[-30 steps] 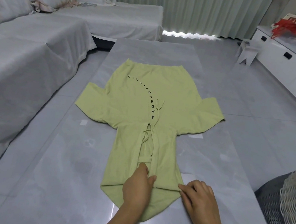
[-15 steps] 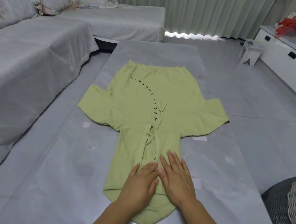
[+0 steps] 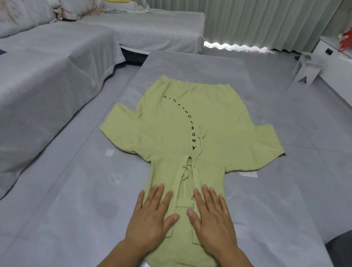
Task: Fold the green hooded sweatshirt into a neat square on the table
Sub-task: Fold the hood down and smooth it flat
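**Laid out and being smoothed, with no fold made yet**

The green sweatshirt (image 3: pixel 183 121) lies spread flat along the middle of the grey worktop (image 3: pixel 75 209). Its printed side faces up, its hem (image 3: pixel 195 83) is at the far end and its hood (image 3: pixel 179 262) is nearest the person. One sleeve (image 3: pixel 119 127) sticks out toward the sofa (image 3: pixel 47 65) and the other sleeve (image 3: pixel 262 146) toward the opposite side. Both look short, and I cannot tell whether any of their length is tucked under. The drawstrings (image 3: pixel 200 140) trail loose from the neck opening up over the chest.

Both hands rest palm down on the hood, side by side, with the neck slit between them. The left hand (image 3: pixel 151 217) has its fingers (image 3: pixel 156 194) straight and slightly spread, pressing the cloth flat and gripping nothing. The right hand (image 3: pixel 211 222) lies the same way, its fingers (image 3: pixel 207 196) flat on the fabric with nothing pinched.

My reading is that the task is at its opening stage. The garment is positioned and mostly flattened, and the hands seem to be ironing out the hood. None of the body has been doubled over, so the outline is that of a whole sweatshirt, far from a square.

Most of the work is left:
- The hood has to be brought up onto the body.
- The sleeves and sides have to be turned in to give straight edges.
- The length then has to be folded down to a compact block.

The loose drawstrings would be best tucked inside first, or they may poke out of the finished fold.
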Demonstrator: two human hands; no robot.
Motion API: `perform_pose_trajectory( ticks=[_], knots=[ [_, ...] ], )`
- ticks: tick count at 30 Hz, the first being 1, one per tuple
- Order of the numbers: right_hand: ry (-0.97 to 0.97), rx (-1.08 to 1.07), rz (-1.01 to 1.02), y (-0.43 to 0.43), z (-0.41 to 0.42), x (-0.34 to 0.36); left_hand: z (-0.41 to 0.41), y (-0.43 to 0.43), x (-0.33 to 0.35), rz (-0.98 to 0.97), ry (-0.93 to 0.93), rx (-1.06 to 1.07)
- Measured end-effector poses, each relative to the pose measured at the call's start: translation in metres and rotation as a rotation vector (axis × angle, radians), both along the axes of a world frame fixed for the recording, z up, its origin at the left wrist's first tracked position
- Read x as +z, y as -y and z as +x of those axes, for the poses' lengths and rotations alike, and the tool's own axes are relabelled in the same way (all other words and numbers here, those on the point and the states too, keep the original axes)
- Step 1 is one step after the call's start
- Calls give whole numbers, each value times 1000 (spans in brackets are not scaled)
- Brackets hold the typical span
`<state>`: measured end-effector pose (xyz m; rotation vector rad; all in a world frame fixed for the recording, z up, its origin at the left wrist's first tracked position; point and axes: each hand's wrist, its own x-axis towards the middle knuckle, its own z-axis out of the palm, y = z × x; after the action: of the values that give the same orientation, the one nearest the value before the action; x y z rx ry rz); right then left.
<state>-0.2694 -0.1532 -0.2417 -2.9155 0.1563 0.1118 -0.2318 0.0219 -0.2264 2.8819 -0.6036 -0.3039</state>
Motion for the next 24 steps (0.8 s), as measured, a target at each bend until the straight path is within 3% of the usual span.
perform_pose_trajectory(
  ticks=[5, 8, 13, 24],
  knots=[
    [214, 13, 127, 11, 18, 10, 36, 4, 14, -219, 215, 17],
    [320, 10, 90, 18, 54, 15, 71, 12, 9, -165, 213, -62],
    [94, 32, -33, 20, 72, -2, 88, 7, -18, 2, 126, -4],
    [65, 26, -13, 22, 77, 1, 87, 10, -15, 31, 89, 13]
  ],
)
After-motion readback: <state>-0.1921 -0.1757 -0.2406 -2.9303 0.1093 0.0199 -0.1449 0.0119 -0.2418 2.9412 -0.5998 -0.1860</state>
